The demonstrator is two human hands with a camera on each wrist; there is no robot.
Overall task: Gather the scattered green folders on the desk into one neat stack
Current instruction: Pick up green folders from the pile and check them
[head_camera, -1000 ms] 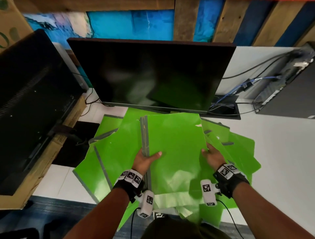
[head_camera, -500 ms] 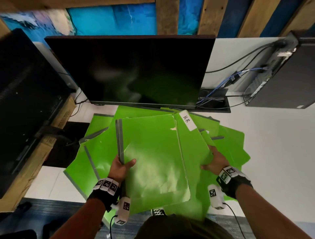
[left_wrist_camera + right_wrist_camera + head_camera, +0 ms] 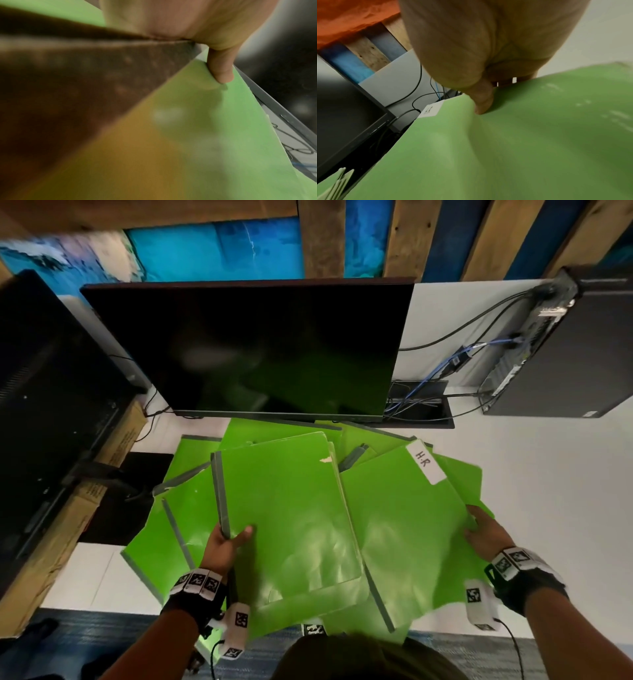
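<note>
Nearest the camera, the left hand (image 3: 226, 546) grips a green folder (image 3: 287, 515) at its grey taped spine, thumb on the glossy cover and the other fingers curled out of sight beneath; the folder has a small torn patch near its far edge and more sheets showing under it. To the right, the right hand (image 3: 484, 534) pinches the right edge of the labelled folder (image 3: 404, 522), which carries a white tag marked "H.R" at its far corner; its thumb lies on top and its fingers are tucked under. Both folders lie on a loose fan of other green folders (image 3: 164, 529) spread over the white desk (image 3: 548, 491), their grey spines pointing different ways, some overhanging the near desk edge. The left wrist view adds the thumb tip (image 3: 223, 73) pressed flat on the cover by the spine, though most of that picture is blurred and brown-shadowed. The right wrist view shows the right thumb (image 3: 483, 97) denting the cover into a soft fold, with the tag (image 3: 430, 109) beyond it; the writing there is too blurred to read. How many folders lie in the pile cannot be counted, since they overlap. Farther back stands a dark monitor (image 3: 260, 347), its base hidden behind the folders, then cables (image 3: 445, 364) and a dark computer case (image 3: 565, 347) at the far right.
</note>
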